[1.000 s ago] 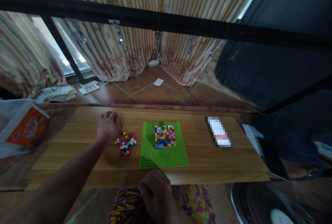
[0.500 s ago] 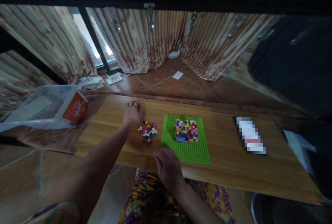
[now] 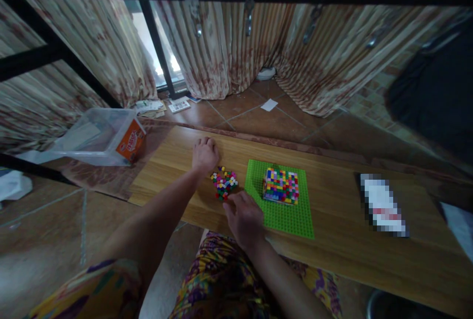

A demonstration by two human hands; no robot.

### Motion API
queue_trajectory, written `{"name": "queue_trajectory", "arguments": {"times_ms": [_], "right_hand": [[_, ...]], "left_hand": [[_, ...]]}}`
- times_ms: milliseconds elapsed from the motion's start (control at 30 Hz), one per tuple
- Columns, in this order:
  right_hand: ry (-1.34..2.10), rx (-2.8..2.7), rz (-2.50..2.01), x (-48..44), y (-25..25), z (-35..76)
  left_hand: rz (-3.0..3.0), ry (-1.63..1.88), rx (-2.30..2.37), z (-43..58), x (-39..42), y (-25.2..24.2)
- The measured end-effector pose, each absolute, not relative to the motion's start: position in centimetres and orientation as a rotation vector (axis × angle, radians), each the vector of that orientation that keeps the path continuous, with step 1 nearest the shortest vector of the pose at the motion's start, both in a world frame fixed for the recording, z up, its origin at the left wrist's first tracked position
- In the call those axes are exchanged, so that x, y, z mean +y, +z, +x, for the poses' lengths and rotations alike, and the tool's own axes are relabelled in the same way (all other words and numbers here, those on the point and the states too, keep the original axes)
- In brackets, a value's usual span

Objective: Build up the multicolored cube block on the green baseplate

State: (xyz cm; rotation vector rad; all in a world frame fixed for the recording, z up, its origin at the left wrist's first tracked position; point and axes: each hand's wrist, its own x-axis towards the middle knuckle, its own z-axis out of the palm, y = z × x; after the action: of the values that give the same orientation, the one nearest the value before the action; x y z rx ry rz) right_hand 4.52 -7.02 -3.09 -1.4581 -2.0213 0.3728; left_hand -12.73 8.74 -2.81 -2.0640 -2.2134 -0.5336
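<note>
Rest left hand [image 3: 206, 155] on table [image 3: 334, 220], curled just beside loose bricks [image 3: 224, 182]; cannot tell whether gripping anything. Hold right hand [image 3: 246, 218] at near edge of loose bricks, cannot tell whether pinching one. See block [image 3: 281, 184] on green plate [image 3: 288, 221], right of loose bricks.

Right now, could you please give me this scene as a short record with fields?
Left hand: on the wooden table, beside the loose bricks
Right hand: at the near edge of the loose bricks; whether it holds one is unclear
Brick block: multicoloured, on the green baseplate
Right of the green baseplate: pixelated flat item
Left of the wooden table: clear plastic box, orange label
</note>
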Motion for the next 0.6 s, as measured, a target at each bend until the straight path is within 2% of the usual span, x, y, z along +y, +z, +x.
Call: {"name": "queue_trajectory", "arguments": {"times_ms": [367,600], "right_hand": [[0.279,-2.032,-1.508,-6.3,-3.3,3.1],[0.565,-1.828,-1.291,-8.5,-2.1,5.7]], "left_hand": [[-2.072,-0.562,-2.202,-12.8,8.8,-2.9],[-2.074,-0.542,-2.205,-12.9,9.0,-2.9]]}}
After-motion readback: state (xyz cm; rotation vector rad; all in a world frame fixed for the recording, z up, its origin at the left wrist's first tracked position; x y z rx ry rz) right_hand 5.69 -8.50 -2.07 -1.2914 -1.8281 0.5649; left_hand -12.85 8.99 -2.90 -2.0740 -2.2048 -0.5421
